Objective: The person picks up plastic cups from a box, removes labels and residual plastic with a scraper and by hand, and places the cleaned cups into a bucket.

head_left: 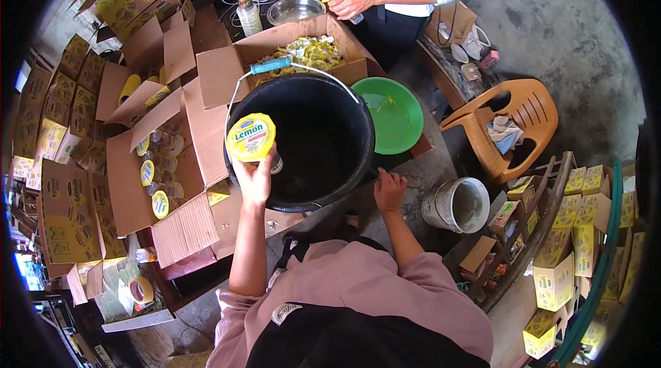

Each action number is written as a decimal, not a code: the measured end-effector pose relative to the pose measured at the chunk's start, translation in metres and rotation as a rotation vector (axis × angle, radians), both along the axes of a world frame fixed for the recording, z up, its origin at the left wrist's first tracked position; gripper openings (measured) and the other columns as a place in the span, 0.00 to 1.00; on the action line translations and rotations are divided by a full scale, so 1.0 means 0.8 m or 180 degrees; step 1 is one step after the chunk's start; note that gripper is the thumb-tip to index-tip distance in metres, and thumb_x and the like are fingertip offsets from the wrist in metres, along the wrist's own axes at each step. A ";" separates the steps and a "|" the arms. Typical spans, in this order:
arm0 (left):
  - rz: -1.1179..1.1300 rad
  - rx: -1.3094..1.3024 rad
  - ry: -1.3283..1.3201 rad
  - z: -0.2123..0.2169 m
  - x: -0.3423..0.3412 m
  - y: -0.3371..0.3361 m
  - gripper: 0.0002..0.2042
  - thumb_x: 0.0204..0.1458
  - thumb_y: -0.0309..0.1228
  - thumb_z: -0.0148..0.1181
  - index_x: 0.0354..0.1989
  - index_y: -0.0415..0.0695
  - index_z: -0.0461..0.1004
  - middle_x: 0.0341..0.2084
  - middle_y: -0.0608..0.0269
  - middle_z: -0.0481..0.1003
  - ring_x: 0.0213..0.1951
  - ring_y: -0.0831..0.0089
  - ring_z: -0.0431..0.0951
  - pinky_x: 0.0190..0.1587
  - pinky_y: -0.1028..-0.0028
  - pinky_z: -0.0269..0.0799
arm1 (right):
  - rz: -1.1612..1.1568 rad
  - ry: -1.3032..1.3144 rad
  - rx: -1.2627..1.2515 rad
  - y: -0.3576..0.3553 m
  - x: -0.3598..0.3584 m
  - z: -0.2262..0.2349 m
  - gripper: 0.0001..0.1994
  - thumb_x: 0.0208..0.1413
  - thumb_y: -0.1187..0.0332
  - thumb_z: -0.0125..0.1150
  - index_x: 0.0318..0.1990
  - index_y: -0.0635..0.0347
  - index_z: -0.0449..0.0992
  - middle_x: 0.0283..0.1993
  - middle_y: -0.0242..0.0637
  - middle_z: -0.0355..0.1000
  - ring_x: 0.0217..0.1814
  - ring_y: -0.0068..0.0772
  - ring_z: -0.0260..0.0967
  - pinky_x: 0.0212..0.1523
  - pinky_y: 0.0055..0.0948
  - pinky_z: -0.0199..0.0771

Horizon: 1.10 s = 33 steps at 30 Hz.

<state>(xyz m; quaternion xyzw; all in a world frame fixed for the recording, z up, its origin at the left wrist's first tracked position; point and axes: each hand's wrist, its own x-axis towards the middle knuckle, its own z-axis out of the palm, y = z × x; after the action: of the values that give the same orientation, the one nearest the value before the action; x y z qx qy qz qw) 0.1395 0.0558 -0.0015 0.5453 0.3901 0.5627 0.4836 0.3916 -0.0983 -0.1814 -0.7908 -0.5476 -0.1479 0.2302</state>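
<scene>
My left hand (253,179) grips a clear plastic cup with a yellow printed lid (250,137), holding it up over the left side of a large black bucket (313,196). The lid faces up, and most of the cup's body is hidden beneath it. My right hand (390,190) is to the right of the bucket's near rim, fingers loosely apart, holding nothing. The bucket's wire handle with its blue grip (271,65) leans across the far rim. Left of the bucket, an open cardboard box (124,192) contains several similar lidded cups (160,204).
A green basin (406,117) is right of the bucket. Behind stands a carton of yellow-and-white scraps (313,53). Across from me, another person's hands (351,2) handle a yellow-lidded cup. A white pail (441,206) and an orange chair (540,110) are at right; stacked yellow cartons (554,282) lie beyond.
</scene>
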 end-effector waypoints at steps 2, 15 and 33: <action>-0.0001 0.0152 -0.0203 -0.006 -0.001 0.001 0.19 0.42 0.18 0.58 0.44 0.39 0.63 0.37 0.59 0.71 0.40 0.73 0.72 0.46 0.74 0.66 | 0.0167 -0.0077 -0.0102 -0.005 -0.010 -0.005 0.18 0.39 0.71 0.57 0.42 0.57 0.69 0.33 0.32 0.70 0.40 0.33 0.63 0.46 0.38 0.55; 0.0179 0.0119 0.0031 -0.008 -0.004 0.003 0.20 0.42 0.18 0.58 0.45 0.39 0.62 0.37 0.59 0.71 0.38 0.73 0.73 0.43 0.75 0.69 | -0.1383 0.5090 0.0140 0.013 0.014 -0.067 0.09 0.39 0.64 0.65 0.24 0.57 0.73 0.21 0.26 0.69 0.21 0.16 0.63 0.22 0.16 0.59; -0.0244 0.0118 0.0041 -0.009 0.002 0.000 0.25 0.37 0.17 0.61 0.46 0.39 0.59 0.38 0.59 0.69 0.40 0.72 0.71 0.46 0.73 0.67 | 0.0713 0.7976 0.0707 -0.117 0.020 0.011 0.14 0.47 0.73 0.55 0.43 0.51 0.69 0.36 0.29 0.69 0.37 0.27 0.66 0.37 0.28 0.64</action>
<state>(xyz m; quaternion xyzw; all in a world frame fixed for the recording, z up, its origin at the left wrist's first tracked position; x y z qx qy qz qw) 0.1408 0.0559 -0.0088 0.5722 0.3615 0.5474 0.4922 0.4075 -0.1917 -0.1723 -0.3140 -0.0028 0.6764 0.6663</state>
